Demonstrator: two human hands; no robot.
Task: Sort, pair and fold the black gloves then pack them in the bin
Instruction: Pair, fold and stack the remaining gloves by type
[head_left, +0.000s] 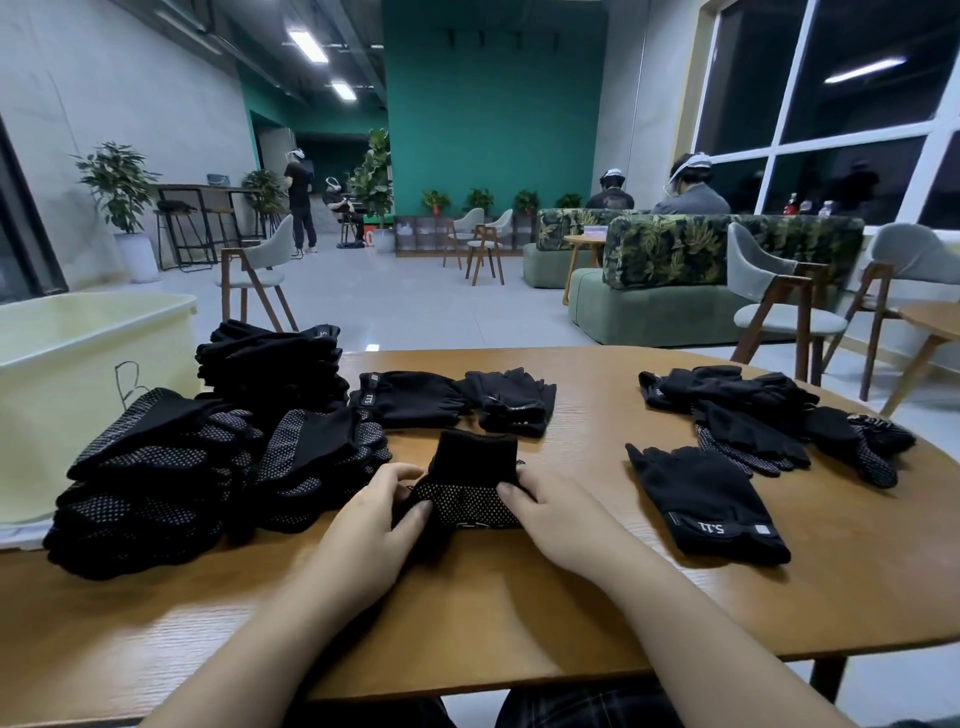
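A folded black dotted glove pair (470, 480) lies at the middle of the wooden table (519, 613). My left hand (379, 512) grips its left edge and my right hand (556, 512) grips its right edge. Stacks of folded dotted gloves (156, 478) sit at the left, with a taller black stack (272, 364) behind. Two plain black gloves (452, 397) lie just beyond my hands. A logo glove (711, 501) and a loose glove pile (774, 421) lie at the right. The pale yellow bin (67, 374) stands at the far left.
The table's rounded front edge runs close to my lap. Beyond the table stand chairs (779, 306), green sofas (675, 280), a second wooden table (935, 322) at the right, potted plants, and several people wearing headsets at the back of the room.
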